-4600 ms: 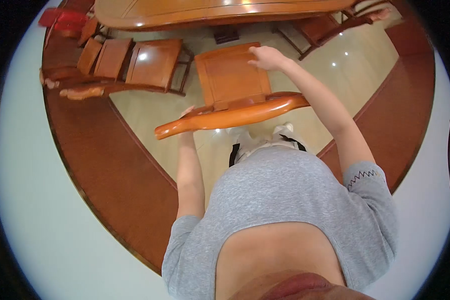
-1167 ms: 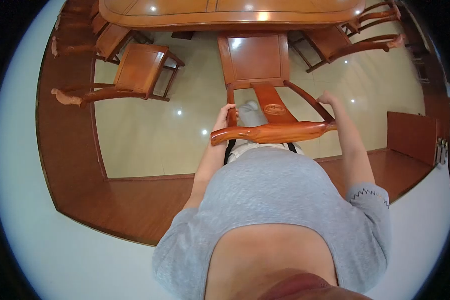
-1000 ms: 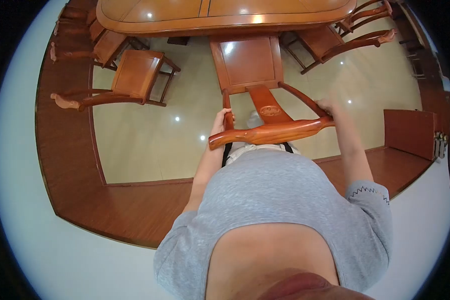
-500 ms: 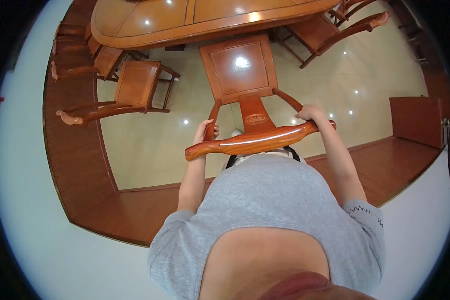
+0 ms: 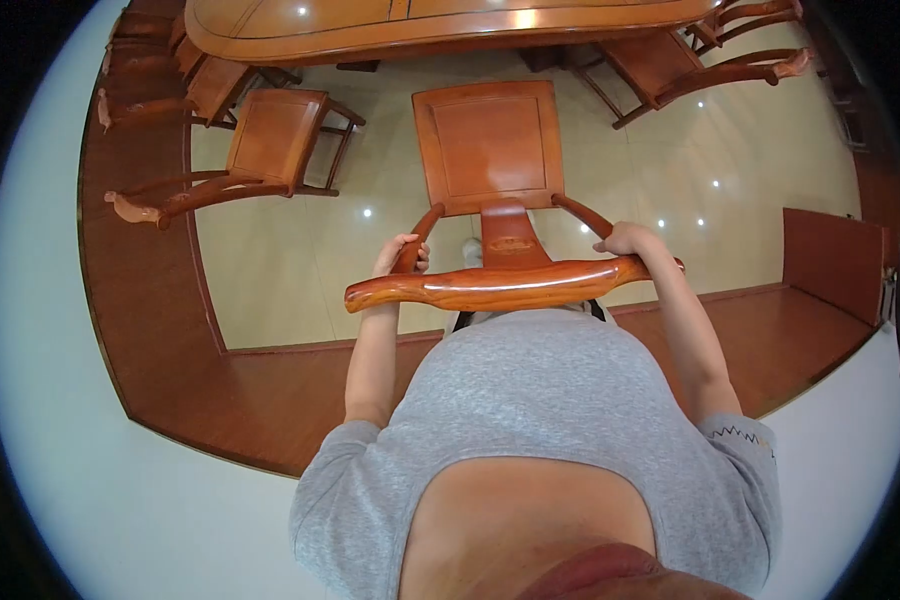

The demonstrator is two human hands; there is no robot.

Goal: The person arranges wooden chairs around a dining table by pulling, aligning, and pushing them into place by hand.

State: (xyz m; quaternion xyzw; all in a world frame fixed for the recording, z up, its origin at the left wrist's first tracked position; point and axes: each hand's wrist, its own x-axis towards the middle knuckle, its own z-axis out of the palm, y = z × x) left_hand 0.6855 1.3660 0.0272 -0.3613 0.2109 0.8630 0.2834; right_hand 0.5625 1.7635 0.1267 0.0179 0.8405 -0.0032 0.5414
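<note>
A polished wooden chair (image 5: 488, 140) stands in front of me with its back toward my body and its square seat toward the table. My left hand (image 5: 402, 255) is closed around the left upright of the chair's back, below the curved top rail (image 5: 500, 288). On the other side, my right hand (image 5: 630, 240) wraps the right upright close to the rail's end; some of its fingers are hidden behind the wood. The top rail runs across just in front of my grey shirt. A carved mark shows on the flat middle slat (image 5: 510, 243).
A large rounded wooden table (image 5: 450, 30) lies ahead, beyond the seat. One chair (image 5: 275, 135) stands to the left and another (image 5: 655, 70) to the right, with more chairs behind them. Brown wood panelling (image 5: 270, 400) borders the pale tiled floor (image 5: 280, 270).
The chair has come away from the table, so more floor shows between seat and table edge. It has also turned slightly straighter. Both hands keep their hold.
</note>
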